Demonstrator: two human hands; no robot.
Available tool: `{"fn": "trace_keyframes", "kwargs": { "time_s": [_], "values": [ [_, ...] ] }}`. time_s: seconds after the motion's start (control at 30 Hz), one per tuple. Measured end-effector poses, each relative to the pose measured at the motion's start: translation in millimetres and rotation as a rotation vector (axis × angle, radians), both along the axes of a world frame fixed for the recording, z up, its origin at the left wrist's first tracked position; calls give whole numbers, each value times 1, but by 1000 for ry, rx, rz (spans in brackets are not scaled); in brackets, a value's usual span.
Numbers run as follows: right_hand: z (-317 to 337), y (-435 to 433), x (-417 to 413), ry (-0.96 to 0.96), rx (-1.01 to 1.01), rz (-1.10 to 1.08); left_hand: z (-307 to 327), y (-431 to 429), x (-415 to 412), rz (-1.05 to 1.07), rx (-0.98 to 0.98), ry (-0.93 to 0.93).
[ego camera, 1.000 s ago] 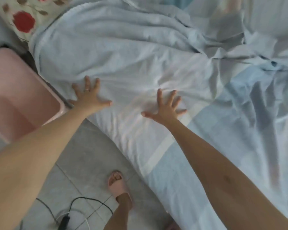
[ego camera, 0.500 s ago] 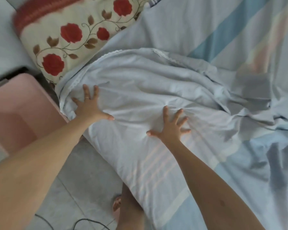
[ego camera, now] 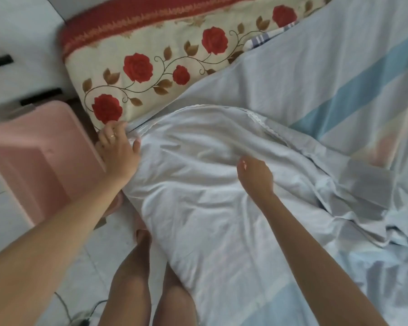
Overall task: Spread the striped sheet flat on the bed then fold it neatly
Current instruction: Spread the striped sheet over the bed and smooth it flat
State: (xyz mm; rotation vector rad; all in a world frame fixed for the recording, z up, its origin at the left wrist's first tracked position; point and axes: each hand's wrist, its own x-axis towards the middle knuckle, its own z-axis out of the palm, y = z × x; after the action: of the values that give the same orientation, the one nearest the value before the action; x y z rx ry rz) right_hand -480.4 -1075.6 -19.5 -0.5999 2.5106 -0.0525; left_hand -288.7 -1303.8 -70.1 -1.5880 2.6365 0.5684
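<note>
Striped sheet point(ego camera: 210, 208), pale with faint bands, lying rumpled over the left edge of the bed point(ego camera: 339, 74), its lace-trimmed hem bunched just below the rose-patterned pillow point(ego camera: 151, 67). Left hand point(ego camera: 118, 154): fingers point(ego camera: 108, 135) and thumb closed on the sheet's corner at the bed edge, beside the pink bin point(ego camera: 33, 165). Right hand point(ego camera: 254, 177): set on the sheet's middle, fingers curled down out of sight; whether they grip cloth cannot be told
</note>
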Motion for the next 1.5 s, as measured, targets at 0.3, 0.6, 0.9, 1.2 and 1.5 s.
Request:
{"fn": "trace_keyframes", "kwargs": {
  "time_s": [0.3, 0.6, 0.9, 1.2, 1.5],
  "values": [
    [-54, -202, -17, 7, -292, 377, -24, -59, 9, -188, -24, 34],
    [-45, -247, -14, -165, -315, 317, -20, -86, 45, -183, 359, 265],
    [-70, -258, -2, -129, -294, 240, -43, -128, 77, -176, 333, 251],
    [-51, -208, 35, -242, -289, 712, -58, -98, 100, 206, 762, 289],
    [-59, -218, 37, 23, -480, 848, -79, -103, 94, 327, 309, 251]
  ]
}}
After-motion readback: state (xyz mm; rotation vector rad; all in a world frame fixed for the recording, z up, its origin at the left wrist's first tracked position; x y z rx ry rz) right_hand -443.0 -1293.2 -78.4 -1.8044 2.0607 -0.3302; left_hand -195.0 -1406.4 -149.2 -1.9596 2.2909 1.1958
